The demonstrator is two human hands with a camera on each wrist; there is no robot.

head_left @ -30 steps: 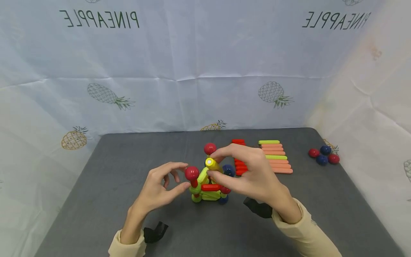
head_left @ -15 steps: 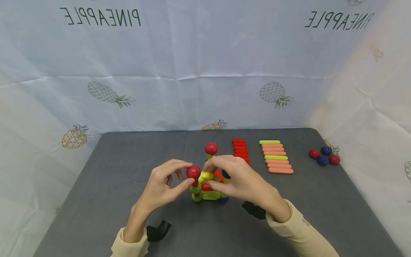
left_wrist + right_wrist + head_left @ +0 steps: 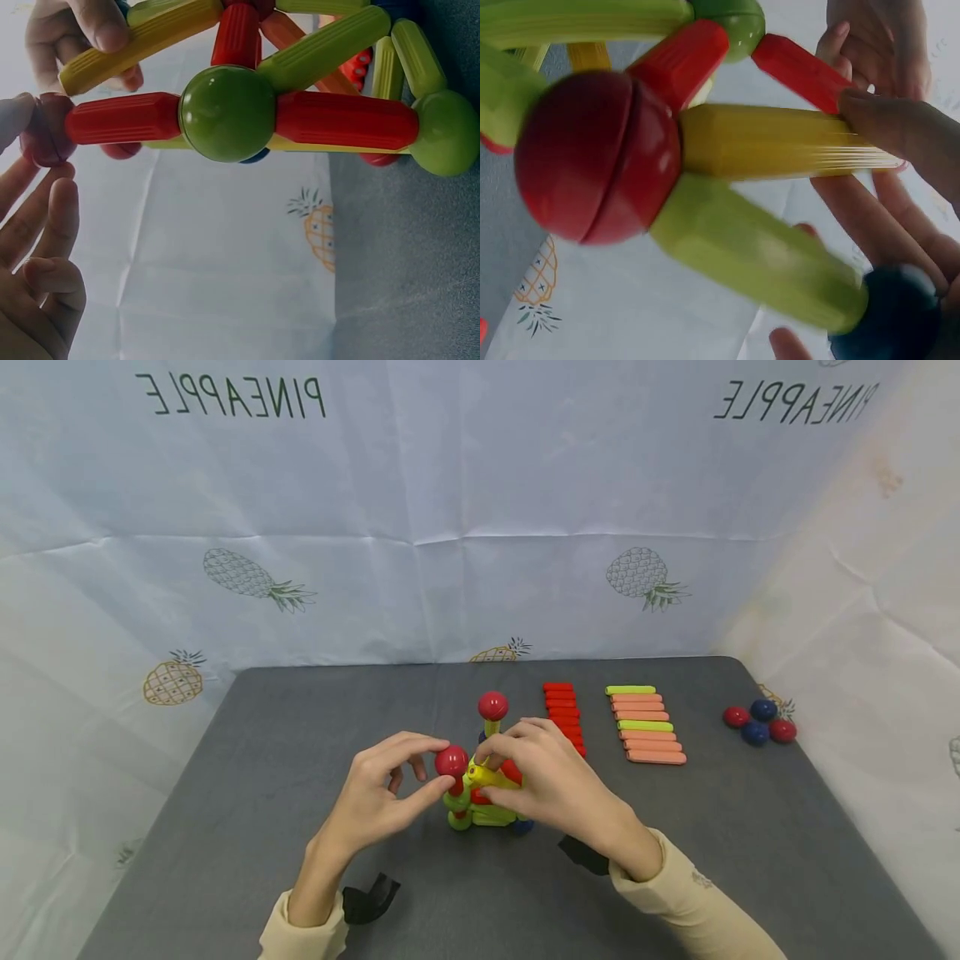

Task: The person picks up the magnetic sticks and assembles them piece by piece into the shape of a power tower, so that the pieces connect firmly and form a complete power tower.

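Note:
A magnetic ball-and-rod toy frame stands on the table, built of lime, red and yellow rods with green, red and blue balls. My left hand point(image 3: 390, 781) pinches the red ball point(image 3: 452, 761) on top of an upright red rod point(image 3: 124, 118), which rises from a green ball point(image 3: 227, 112). Between thumb and fingers, my right hand point(image 3: 551, 777) grips a yellow rod point(image 3: 772, 142). One end of this rod meets a larger-looking red ball point(image 3: 596, 157); its other end points toward the left hand's ball. Beside it, a lime rod point(image 3: 757, 255) leads to a dark blue ball point(image 3: 889, 315).
Behind the right hand lies a row of red rods point(image 3: 562, 712). Farther right are lime and orange rods point(image 3: 651, 746), then loose red and blue balls point(image 3: 755, 732) near the right edge of the dark table point(image 3: 337, 710). A pineapple-print cloth point(image 3: 420, 602) hangs behind.
My right hand has moved left and down, swinging the yellow rod's free end toward the left hand's red ball. My left fingers have closed in on that ball.

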